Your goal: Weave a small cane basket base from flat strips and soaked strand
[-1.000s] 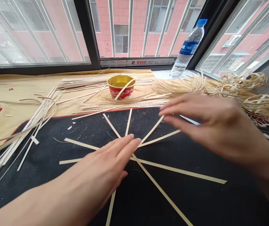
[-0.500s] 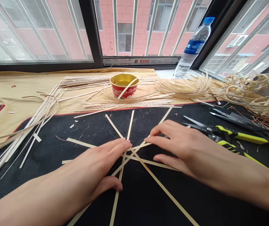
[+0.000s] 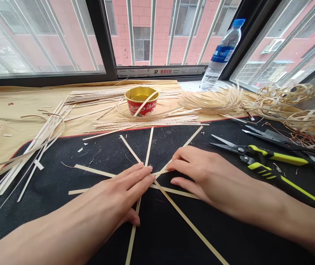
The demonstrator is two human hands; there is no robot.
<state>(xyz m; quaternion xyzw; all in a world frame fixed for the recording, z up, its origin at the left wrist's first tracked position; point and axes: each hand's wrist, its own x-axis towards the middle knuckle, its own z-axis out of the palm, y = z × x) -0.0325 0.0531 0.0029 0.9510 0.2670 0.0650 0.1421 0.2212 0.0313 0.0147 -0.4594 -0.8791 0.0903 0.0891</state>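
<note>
Several thin pale wooden strips (image 3: 192, 222), bamboo-like, lie crossed like a star on a black mat (image 3: 157, 241). My left hand (image 3: 126, 186) rests flat over the crossing, its fingers stretched out and side by side, thumb low at the left; it covers part of the crossing. Just right of the centre, my right hand (image 3: 194, 171) has half-bent fingers, with their tips touching a slanting strip (image 3: 161, 172). Its thumb stays apart from the fingers, above another strip (image 3: 183, 192). What lies under the right palm is hidden.
Cutters with yellow-green handles (image 3: 278, 158) lie right, beside other dark tools. Behind stand a red bowl (image 3: 142, 106) and a water bottle (image 3: 220, 55). Loose strips (image 3: 40, 147) lie left; coiled strips (image 3: 212, 101) and woven balls (image 3: 300, 106) sit back right, near the window.
My left hand has flattened further over the crossing, hiding more of it. The right hand's thumb has come nearer its fingers. The whole view has shifted slightly.
</note>
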